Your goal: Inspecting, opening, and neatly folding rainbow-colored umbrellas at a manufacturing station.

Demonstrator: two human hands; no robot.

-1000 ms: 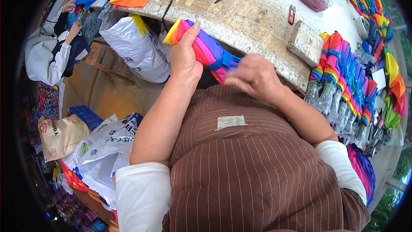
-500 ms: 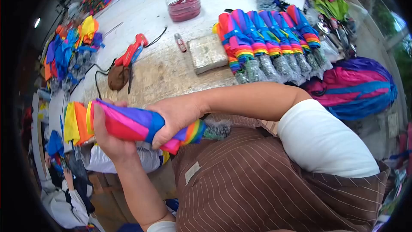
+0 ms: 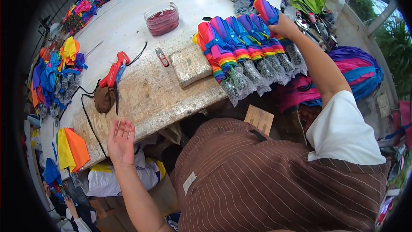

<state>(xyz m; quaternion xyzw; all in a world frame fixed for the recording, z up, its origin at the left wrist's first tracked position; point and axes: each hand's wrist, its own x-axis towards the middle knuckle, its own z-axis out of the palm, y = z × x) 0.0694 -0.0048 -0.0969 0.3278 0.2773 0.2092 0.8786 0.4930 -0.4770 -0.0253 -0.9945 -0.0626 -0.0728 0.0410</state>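
My right hand point(image 3: 284, 26) is closed round a folded rainbow umbrella point(image 3: 265, 10) at the right end of a row on the table. Beside it lie several more rolled rainbow umbrellas point(image 3: 231, 36), packed close. Blue straps cross them, and clear plastic point(image 3: 253, 72) covers their lower ends. My left hand point(image 3: 122, 144) is palm up with its fingers stretched out, holding nothing, just off the table's front edge. To its left is a yellow and orange folded cloth point(image 3: 74, 148) at the table edge.
On the worktable point(image 3: 146, 90) lie a red-handled tool point(image 3: 115, 71) with a black cord, a brown pouch point(image 3: 104, 99), small red snips point(image 3: 162, 57), a worn block point(image 3: 191, 65) and a clear tub point(image 3: 162, 19). Colourful umbrella piles point(image 3: 56, 75) stand left. A large purple-pink bundle point(image 3: 343, 75) sits right.
Both hands held a rolled rainbow umbrella before me. My left hand is now empty and opened out; my right hand has reached out to the row's right end, gripping an umbrella there.
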